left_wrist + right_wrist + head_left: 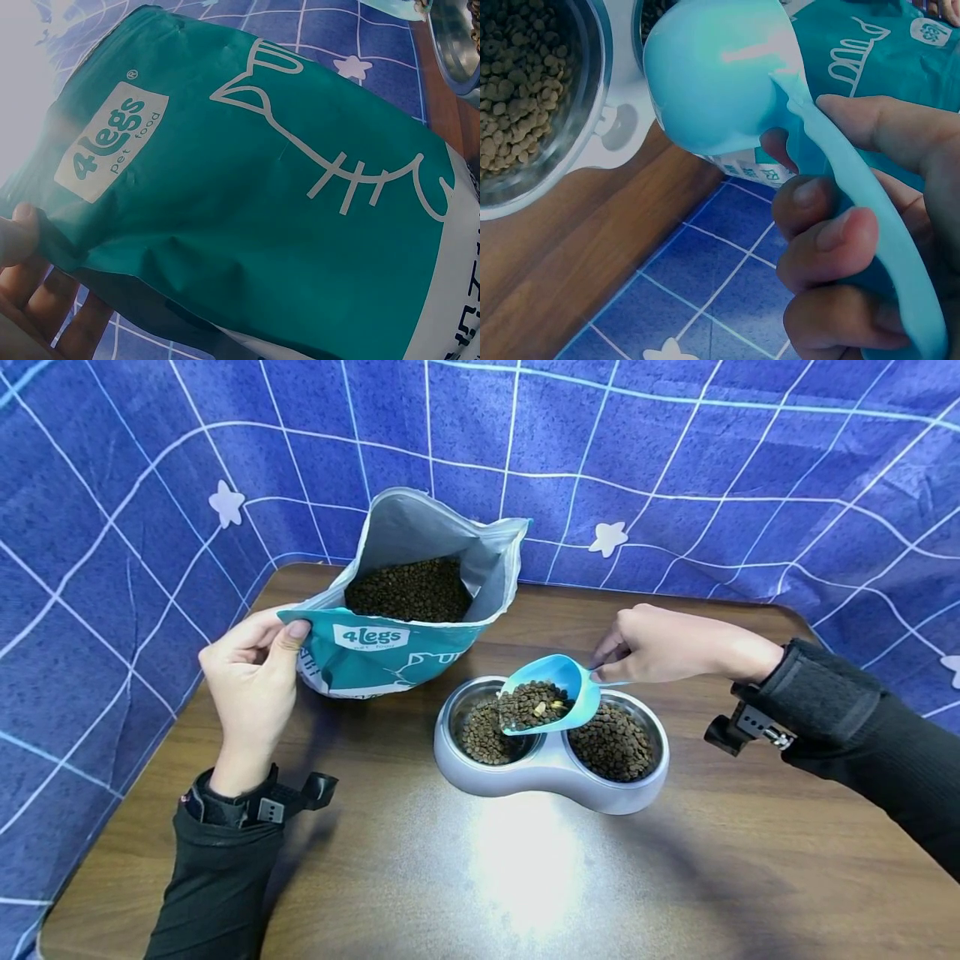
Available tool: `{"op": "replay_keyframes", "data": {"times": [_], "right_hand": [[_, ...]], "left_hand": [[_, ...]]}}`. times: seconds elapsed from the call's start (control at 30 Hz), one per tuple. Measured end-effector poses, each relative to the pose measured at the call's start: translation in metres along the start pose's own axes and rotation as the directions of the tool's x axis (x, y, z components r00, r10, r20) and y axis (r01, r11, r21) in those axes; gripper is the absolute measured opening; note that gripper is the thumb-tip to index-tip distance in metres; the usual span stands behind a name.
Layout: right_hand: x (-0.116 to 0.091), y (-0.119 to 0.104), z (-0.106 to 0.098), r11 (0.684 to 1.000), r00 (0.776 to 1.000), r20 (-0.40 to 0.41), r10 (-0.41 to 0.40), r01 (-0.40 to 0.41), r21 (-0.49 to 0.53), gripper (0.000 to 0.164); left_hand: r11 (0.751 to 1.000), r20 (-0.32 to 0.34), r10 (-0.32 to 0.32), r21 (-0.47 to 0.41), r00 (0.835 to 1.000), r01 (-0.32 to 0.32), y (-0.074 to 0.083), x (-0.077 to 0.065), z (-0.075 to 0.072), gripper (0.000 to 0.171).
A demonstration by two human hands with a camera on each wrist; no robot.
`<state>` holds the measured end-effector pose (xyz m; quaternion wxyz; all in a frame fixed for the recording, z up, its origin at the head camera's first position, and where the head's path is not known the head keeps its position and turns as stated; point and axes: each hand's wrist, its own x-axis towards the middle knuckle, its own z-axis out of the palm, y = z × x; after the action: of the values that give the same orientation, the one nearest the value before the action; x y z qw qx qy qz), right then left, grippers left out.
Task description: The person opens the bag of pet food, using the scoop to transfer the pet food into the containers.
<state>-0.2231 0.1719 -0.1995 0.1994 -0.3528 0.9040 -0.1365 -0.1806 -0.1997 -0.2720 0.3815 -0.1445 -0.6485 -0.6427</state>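
Note:
My left hand (pixel 255 681) pinches the upper left corner of a teal pet food bag (pixel 390 652). The bag stands with its mouth wide apart, and brown kibble (pixel 412 589) shows inside. In the left wrist view, the thumb (pixel 19 232) presses on the bag's printed front. My right hand (pixel 660 643) grips the handle of a light blue scoop (pixel 581 693), its fingers curled round it in the right wrist view. Kibble with a few paler pieces lies in the scoop, which tilts over the left bowl (pixel 459 718) of a double feeder (pixel 517 781). Both bowls hold kibble.
The feeder stands on a brown wooden table (pixel 375 860), right of the bag. Behind the table hangs a blue cloth (pixel 675 460) with white grid lines and star shapes. A wrist camera (pixel 727 735) juts from the right cuff, another (pixel 318 789) from the left.

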Motion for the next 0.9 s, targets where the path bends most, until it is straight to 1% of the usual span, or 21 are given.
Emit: {"op": "replay_keyframes", "data": {"times": [0.17, 0.37, 0.63, 0.8, 0.9], "right_hand": [[0.0032, -0.003, -0.0002, 0.999, 0.999, -0.009, -0.03, 0.03, -0.017, 0.011], [0.005, -0.0061, -0.0006, 0.999, 0.999, -0.017, -0.035, 0.034, -0.043, 0.01], [0.0006, -0.0046, -0.0018, 0.997, 0.999, -0.019, -0.043, 0.042, -0.061, 0.01], [-0.0032, -0.0045, -0.0039, 0.997, 0.999, -0.01, -0.033, 0.032, -0.066, 0.014], [-0.0047, -0.0046, -0.0055, 0.996, 1.0, -0.011, -0.023, 0.022, -0.087, 0.013]], "left_hand": [[0.999, -0.002, -0.001, -0.046, 1.0, 0.001, -0.0015, -0.0004, 0.001, 0.014], [0.998, -0.005, -0.006, -0.055, 1.0, 0.006, -0.0017, -0.001, 0.0009, 0.016], [1.0, -0.003, 0.006, -0.027, 1.0, -0.006, -0.0006, -0.0005, 0.0006, 0.015], [1.0, 0.003, 0.012, -0.014, 1.0, -0.012, -0.0005, 0.0001, 0.0002, 0.016], [1.0, 0.002, 0.008, -0.007, 1.0, -0.008, -0.0007, 0.0002, 0.0001, 0.015]]}}
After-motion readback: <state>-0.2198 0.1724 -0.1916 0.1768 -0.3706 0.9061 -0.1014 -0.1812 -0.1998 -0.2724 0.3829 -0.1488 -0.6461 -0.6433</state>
